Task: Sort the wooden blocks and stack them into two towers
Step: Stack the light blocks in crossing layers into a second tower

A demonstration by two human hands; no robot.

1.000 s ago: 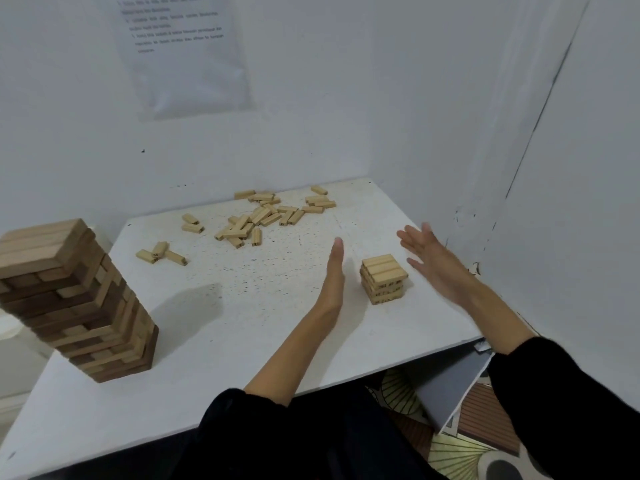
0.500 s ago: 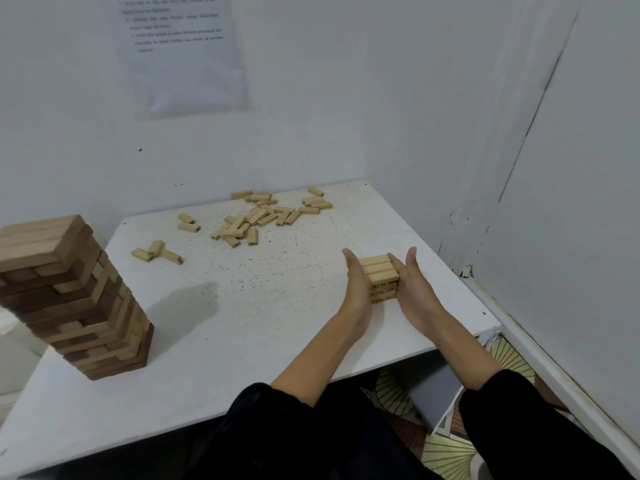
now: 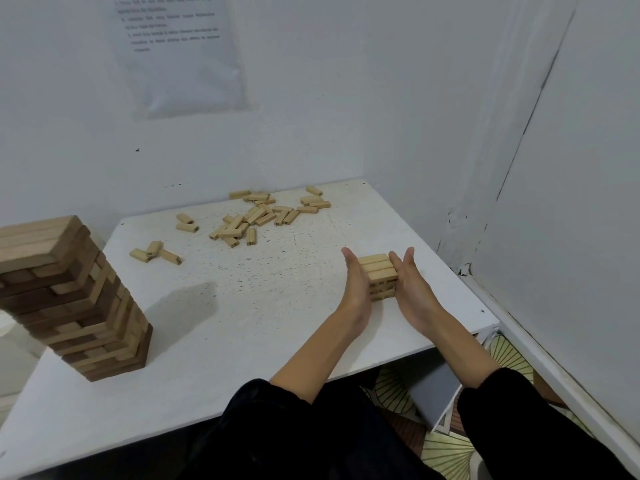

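Fingers (image 3: 350, 268) straight and close together, my left hand (image 3: 356, 291) and right hand (image 3: 412, 289) press flat against opposite sides of the small pale block stack (image 3: 375, 268) on the white table (image 3: 242, 323).

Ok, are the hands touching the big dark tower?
No, the left hand and right hand press flat against the small stack, one on each side, while the tall tower stands apart at the left.

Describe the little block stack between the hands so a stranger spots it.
On the white table, near its right edge, a low stack sits between the left hand and right hand. Unlike the tall tower and the loose blocks, it is short, tidy, all pale.
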